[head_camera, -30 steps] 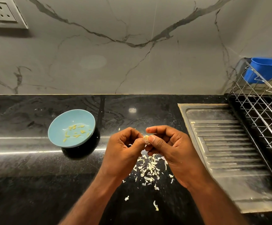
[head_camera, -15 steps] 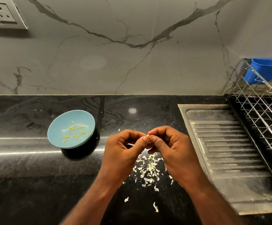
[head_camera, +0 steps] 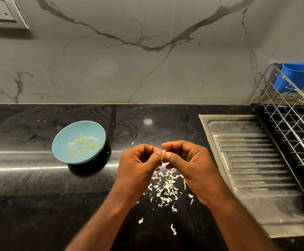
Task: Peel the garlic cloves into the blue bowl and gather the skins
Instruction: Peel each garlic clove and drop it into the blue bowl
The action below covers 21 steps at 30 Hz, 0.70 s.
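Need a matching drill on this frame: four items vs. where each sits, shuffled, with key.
Items:
1 bowl
2 skins
3 clove
4 cup

Places:
A in the rack
B pinched between left hand and right hand
C on the counter, left of the hands
D scattered on the counter below the hands

Pairs: 1-C, 2-D, 3-B, 4-A

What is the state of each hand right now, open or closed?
Left hand: closed, pinching the garlic clove.
Right hand: closed, pinching the same clove.
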### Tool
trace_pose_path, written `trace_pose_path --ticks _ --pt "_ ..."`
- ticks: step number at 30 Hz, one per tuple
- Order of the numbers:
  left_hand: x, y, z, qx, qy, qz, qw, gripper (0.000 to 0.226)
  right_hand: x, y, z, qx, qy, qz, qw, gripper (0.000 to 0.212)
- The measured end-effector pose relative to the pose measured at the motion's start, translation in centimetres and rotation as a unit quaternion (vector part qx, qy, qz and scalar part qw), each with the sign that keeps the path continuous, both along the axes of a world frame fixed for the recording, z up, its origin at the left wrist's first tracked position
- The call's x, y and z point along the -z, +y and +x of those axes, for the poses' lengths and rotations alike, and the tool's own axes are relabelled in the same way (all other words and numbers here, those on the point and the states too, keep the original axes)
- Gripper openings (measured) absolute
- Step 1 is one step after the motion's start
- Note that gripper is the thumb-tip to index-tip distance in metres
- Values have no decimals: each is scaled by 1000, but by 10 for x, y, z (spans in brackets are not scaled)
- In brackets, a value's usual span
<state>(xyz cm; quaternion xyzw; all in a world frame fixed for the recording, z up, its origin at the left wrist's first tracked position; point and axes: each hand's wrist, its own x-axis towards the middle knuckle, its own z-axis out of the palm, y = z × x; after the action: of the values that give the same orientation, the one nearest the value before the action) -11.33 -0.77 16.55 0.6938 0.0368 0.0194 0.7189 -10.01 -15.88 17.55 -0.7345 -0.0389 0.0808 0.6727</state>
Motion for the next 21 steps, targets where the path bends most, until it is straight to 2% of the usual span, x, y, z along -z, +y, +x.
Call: trace_pose_path --ticks 8,10,14,16,19,21 --pt "-2 -1 0 19 5 -11 1000 13 1 1 1 4 -2 6 1000 34" --pt "-2 -1 0 15 4 -19 1000 11 2 2 2 23 7 34 999 33" --pt "2 -1 0 -12 12 -46 999 7 3 3 2 44 53 133 989 16" --pt "4 1 1 -23 18 -59 998 4 3 1 2 54 68 166 982 21" --pt "7 1 1 -28 8 -21 999 17 3 -1 3 61 79 179 979 26" --pt "8 0 1 -20 -6 9 1000 16 3 -1 3 65 82 175 979 26"
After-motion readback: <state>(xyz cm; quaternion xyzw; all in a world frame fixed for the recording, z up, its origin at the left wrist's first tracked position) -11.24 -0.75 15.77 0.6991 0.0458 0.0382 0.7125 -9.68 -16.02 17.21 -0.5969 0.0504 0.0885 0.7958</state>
